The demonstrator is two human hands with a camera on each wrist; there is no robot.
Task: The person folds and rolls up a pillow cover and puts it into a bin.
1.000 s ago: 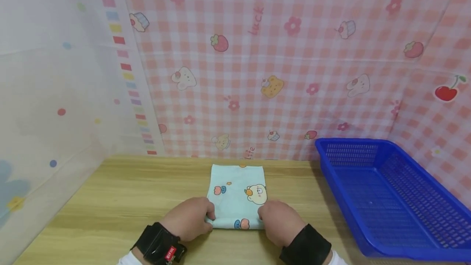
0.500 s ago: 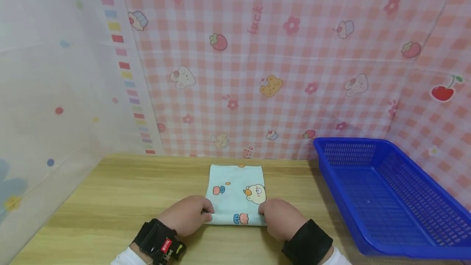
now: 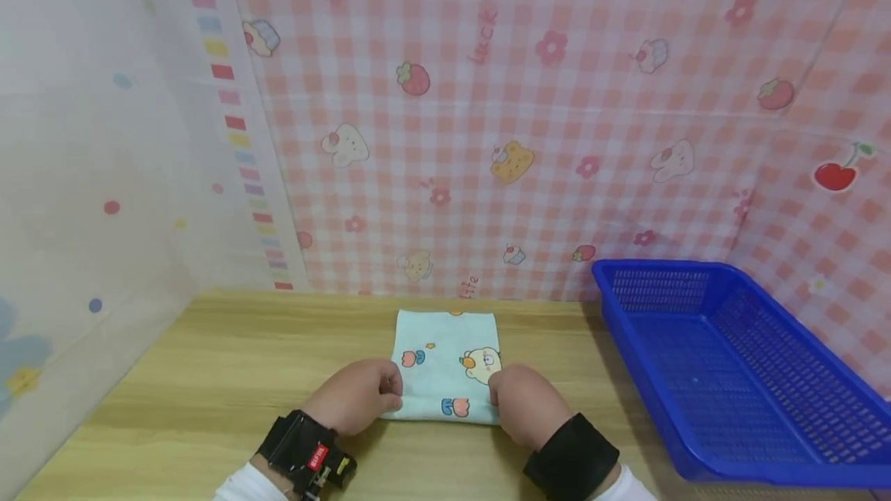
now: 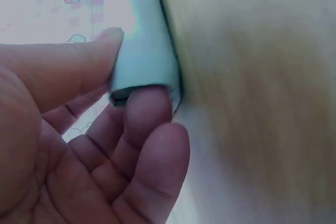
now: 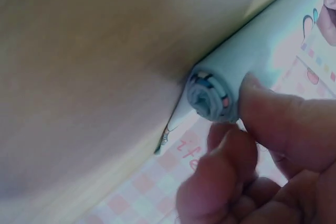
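Note:
A light blue cloth [image 3: 445, 368] printed with tulips and a cream-coloured animal face lies flat on the wooden table, its near edge rolled up. My left hand [image 3: 356, 397] pinches the left end of the roll. In the left wrist view, the thumb lies along the rolled cloth [image 4: 142, 45] and a fingertip touches its open end. My right hand [image 3: 530, 405] holds the opposite end. The right wrist view shows the spiral end of the roll [image 5: 210, 98] between that thumb and the curled fingers.
A blue plastic basket [image 3: 650, 408] with mesh walls stands on the right of the wooden table [image 3: 264, 346]. Behind the table hangs a pink checked fabric backdrop [image 3: 445, 138]; a white one [image 3: 90, 176] covers the left side.
Both hands have moved slightly forward, away from the person. The rolled near edge of the cloth has advanced with them, shortening the flat part a little. The basket stays put.

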